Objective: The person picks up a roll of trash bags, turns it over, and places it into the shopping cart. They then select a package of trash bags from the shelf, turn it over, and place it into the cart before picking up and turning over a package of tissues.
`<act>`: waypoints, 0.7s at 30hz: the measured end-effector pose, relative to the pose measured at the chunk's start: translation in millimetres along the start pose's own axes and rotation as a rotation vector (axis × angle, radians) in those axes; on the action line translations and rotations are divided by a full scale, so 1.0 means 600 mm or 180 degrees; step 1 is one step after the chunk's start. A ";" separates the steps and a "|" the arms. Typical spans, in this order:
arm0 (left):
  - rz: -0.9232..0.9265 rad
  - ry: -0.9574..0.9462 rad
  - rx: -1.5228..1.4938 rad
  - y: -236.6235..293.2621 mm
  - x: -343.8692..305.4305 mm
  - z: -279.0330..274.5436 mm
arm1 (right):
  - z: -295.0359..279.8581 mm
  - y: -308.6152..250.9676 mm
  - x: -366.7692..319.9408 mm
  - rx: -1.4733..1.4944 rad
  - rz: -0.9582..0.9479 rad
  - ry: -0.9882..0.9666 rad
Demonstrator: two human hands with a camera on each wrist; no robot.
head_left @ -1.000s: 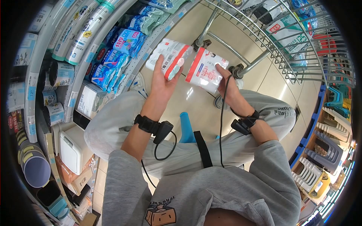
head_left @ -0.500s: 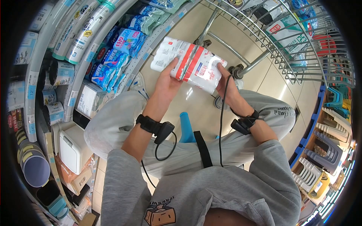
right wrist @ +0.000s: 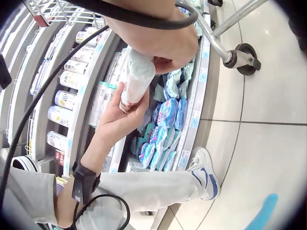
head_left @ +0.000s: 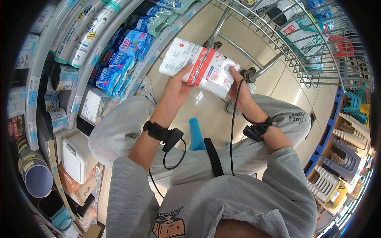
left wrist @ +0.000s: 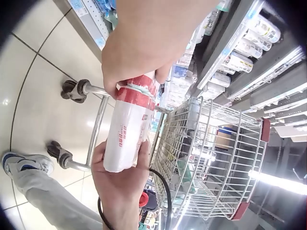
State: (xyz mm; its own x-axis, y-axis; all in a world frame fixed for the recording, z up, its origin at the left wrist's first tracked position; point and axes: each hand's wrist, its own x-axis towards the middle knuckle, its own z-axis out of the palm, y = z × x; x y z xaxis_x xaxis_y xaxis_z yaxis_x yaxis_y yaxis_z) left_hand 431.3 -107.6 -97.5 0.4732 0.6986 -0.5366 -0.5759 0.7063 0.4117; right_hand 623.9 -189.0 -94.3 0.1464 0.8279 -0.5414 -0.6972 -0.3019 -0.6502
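Two white packs with red bands meet end to end in the head view, the left pack [head_left: 176,57] and the right pack [head_left: 219,75]. My left hand [head_left: 176,88] grips the left one from below, thumb on its face near the red band. At the outer end of the right pack, my right hand [head_left: 241,92] holds on with the thumb on top. From the left wrist view, the right pack [left wrist: 125,136] rests in my right hand [left wrist: 122,184], while my left hand [left wrist: 139,57] closes over the banded part.
A metal cart [head_left: 278,43] stands ahead on the right, with packages inside. Shelves on the left hold blue packets [head_left: 115,71] and a white bin [head_left: 77,152]. Plastic stools [head_left: 345,156] are stacked at the right. A blue object [head_left: 196,135] lies between the legs.
The two packs were apart a second ago and now touch at their red bands. My left hand has moved slightly right and down with its pack.
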 end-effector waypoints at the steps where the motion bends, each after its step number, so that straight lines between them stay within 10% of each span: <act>1: 0.0011 -0.0092 0.0023 0.000 0.001 0.000 | -0.002 0.001 0.001 -0.0010 -0.0002 0.0024; 21: 0.0157 0.0164 0.0678 -0.001 -0.016 0.015 | 0.003 -0.001 -0.004 -0.0162 0.0185 0.0287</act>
State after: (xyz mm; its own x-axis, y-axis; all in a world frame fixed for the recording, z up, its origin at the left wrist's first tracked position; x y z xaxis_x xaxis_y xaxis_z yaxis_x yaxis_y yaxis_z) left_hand 432.8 -113.7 -86.1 0.4100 0.7301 -0.5467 -0.4411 0.6834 0.5817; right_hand 622.7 -190.3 -91.9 0.1710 0.7631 -0.6232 -0.6702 -0.3736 -0.6413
